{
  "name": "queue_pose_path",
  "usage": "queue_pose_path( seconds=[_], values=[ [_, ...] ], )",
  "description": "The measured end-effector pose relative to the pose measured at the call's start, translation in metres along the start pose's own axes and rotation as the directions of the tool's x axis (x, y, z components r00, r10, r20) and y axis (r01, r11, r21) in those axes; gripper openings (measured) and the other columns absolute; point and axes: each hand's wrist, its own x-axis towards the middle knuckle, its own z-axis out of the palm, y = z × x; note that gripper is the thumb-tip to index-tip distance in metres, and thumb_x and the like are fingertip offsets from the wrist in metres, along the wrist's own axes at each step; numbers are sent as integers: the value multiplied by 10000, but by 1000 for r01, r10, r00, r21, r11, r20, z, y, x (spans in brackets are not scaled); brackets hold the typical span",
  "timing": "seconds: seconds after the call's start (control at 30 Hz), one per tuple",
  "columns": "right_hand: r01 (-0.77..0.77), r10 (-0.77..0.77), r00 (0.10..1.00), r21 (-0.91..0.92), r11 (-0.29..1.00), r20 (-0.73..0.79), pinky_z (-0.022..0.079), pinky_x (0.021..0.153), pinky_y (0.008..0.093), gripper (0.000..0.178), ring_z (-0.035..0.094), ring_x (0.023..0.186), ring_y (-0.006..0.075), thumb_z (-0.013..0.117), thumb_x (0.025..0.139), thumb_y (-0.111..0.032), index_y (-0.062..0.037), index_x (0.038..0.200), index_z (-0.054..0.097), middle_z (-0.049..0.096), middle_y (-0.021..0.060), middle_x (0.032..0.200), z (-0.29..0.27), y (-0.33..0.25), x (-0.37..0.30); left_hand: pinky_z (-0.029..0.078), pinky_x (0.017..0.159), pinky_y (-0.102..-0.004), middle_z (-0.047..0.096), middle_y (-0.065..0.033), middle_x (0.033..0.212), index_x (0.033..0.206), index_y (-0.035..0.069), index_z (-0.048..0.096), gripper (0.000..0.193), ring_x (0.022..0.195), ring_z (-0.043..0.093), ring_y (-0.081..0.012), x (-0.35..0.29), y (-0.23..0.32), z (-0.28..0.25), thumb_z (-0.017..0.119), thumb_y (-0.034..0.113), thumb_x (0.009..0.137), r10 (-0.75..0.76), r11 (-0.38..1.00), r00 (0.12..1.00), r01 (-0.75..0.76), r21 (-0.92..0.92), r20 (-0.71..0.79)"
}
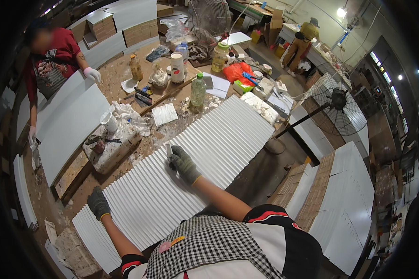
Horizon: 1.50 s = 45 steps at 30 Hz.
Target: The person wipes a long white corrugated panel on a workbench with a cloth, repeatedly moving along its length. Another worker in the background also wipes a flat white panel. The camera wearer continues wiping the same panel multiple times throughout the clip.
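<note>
A long white panel with raised parallel ribs [191,153] lies slantwise in front of me, from lower left to upper right. My right hand [183,165], in a grey knitted glove, is over the panel's middle. It is closed around a small pale flat tool [169,150], whose exact kind I cannot make out. At the panel's far left edge rests my left hand [98,203], also gloved in grey, its fingers stretched out and touching the edge. Beyond the panel stand a green-capped bottle [198,92] and a white paper square [165,114].
A stained block [114,142] carries a white cup [109,122] and rags. At left, a person in red [56,60] handles a large white board [70,121]. A standing fan [338,98] and stacked white boards [342,204] are on the right. Another person [302,44] is farther back.
</note>
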Motion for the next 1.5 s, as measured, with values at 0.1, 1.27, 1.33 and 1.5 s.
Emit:
queue_pose_path(
  seconds=[0.1,1.27,1.33,1.5],
  values=[
    [-29,29,1000,4,1000,7,500,746,298,405,561,835,110,591,1083,-156,-26,1466,564,640,30,1019,-1,1,1,498,1163,-450,731,-92,1427,1377,132,736,394,1261,693,-327,0,-6,8,467,283,1133,54,998,997,-54,-14,-51],
    [661,251,74,236,712,-965,368,433,304,516,418,484,152,432,1112,-529,-153,761,472,469,-15,623,-315,-4,-84,580,1042,-371,758,-147,1380,1380,7,720,414,1198,744,-296,7,-4,4,489,275,1165,40,995,999,-43,-92,-32],
    [574,229,-10,182,798,-973,415,515,332,453,466,601,190,453,1110,-514,-118,891,460,497,31,750,-337,44,-64,592,1015,-418,758,-156,1360,1339,44,740,452,1175,738,-337,8,-8,10,448,346,1174,-33,965,999,24,-260,-31],
    [-993,-734,-95,10,119,-672,627,920,451,669,695,1192,346,616,1061,-332,79,1567,464,633,246,1381,-367,148,-30,581,1029,-437,763,-165,1350,1328,19,742,519,1195,734,-349,16,-19,26,436,406,1168,-10,969,997,-9,-248,-75]
  ],
)
